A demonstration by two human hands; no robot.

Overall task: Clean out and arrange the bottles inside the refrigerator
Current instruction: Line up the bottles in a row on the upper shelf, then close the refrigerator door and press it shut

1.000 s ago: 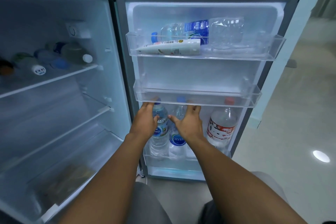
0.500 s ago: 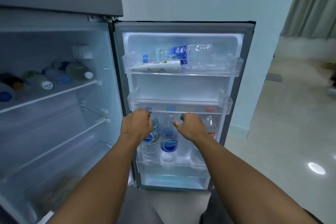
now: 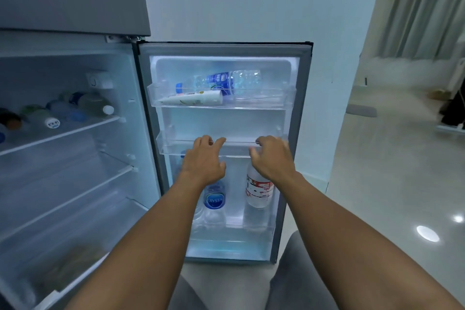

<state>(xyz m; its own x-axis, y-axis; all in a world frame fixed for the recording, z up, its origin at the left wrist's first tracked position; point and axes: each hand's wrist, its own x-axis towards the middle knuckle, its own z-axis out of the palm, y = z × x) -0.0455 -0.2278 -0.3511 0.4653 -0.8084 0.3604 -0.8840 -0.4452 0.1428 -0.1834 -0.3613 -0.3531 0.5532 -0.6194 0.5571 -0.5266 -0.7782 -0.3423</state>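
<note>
The refrigerator door (image 3: 304, 133) stands open with three clear bins. The top bin (image 3: 276, 102) holds a water bottle (image 3: 226, 80) lying flat and a white tube (image 3: 193, 100). The middle bin (image 3: 171, 148) holds nothing that I can see. In the bottom bin (image 3: 234, 231) stand a blue-label Crystal bottle (image 3: 214, 199) and a red-label bottle (image 3: 259, 189); a third bottle is mostly hidden behind my left wrist. My left hand (image 3: 203, 161) and my right hand (image 3: 271, 156) hover with fingers spread at the middle bin's front rim, holding nothing.
Several bottles (image 3: 75, 108) lie on their sides on the top shelf (image 3: 83, 128) of the fridge interior at left. Lower shelves and a drawer (image 3: 63, 259) sit below. Tiled floor (image 3: 377, 184) opens to the right. My knees are under the door.
Both hands have let go of the bottles in the bottom bin and risen to the middle bin's rim, spreading apart. The camera has pulled back and tilted up.
</note>
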